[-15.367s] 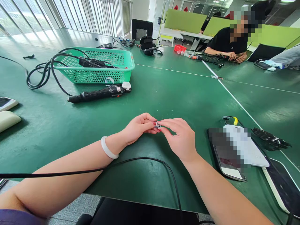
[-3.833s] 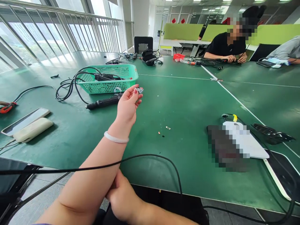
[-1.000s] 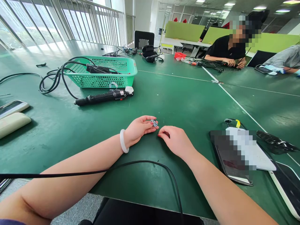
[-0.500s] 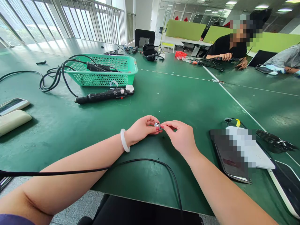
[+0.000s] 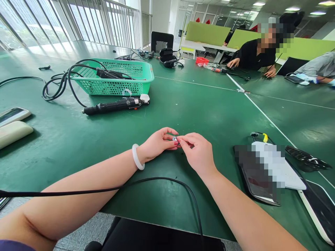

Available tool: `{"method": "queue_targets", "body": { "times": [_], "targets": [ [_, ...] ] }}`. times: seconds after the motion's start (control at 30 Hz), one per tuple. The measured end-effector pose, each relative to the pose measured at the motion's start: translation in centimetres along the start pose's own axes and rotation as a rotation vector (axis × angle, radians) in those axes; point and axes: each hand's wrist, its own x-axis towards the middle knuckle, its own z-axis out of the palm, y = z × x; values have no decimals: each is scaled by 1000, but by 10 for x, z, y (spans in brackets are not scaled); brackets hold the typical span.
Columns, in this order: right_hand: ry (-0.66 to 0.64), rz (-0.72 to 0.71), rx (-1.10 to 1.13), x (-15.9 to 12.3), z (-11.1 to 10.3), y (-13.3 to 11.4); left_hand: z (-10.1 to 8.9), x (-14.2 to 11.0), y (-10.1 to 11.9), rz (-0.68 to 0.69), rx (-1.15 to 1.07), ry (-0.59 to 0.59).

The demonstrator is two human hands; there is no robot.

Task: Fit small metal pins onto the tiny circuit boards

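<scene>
A small shiny metal part [image 5: 175, 139] sits between my hands, just above the green table [image 5: 167, 111]. My left hand [image 5: 158, 143], below a white bangle [image 5: 137, 157], pinches it between thumb and fingers. From the right, the thumb and fingertips of my right hand [image 5: 198, 150] are closed at the part's near side and cover some of it. The part's exact kind is too small to make out. Whether my right fingertips hold a second tiny piece cannot be seen.
A black electric screwdriver [image 5: 112, 106] lies before a green basket [image 5: 115, 87] of cables. Phones [image 5: 258, 177] and a black plastic wrapper [image 5: 307, 158] rest at right. A black cable [image 5: 157, 179] crosses my left forearm. A co-worker [image 5: 251, 57] sits across the table.
My right hand has shifted slightly left, its fingertips now overlapping the metal part more. My left hand stays nearly still. Across the table, the co-worker's hand has moved left, away from the tool.
</scene>
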Motion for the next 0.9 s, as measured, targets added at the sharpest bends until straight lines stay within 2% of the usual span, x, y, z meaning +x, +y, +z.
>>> {"method": "queue_targets", "body": {
  "times": [0.13, 0.27, 0.37, 0.47, 0.67, 0.9],
  "targets": [
    [-13, -12, 36, 2, -3, 0, -1, 0, 1, -19, -28, 1],
    [-5, 44, 13, 8, -19, 12, -2, 1, 1, -60, -62, 31],
    [-165, 102, -121, 11, -29, 27, -2, 1, 1, -71, -72, 41],
    [-273, 126, -251, 12, -29, 37, -2, 1, 2, -78, -69, 53],
    [-334, 122, -352, 14, -17, 36, -2, 0, 3, -83, -63, 66],
    [-357, 53, -330, 9, -26, 27, -2, 2, 1, -58, -41, 57]
  ]
}}
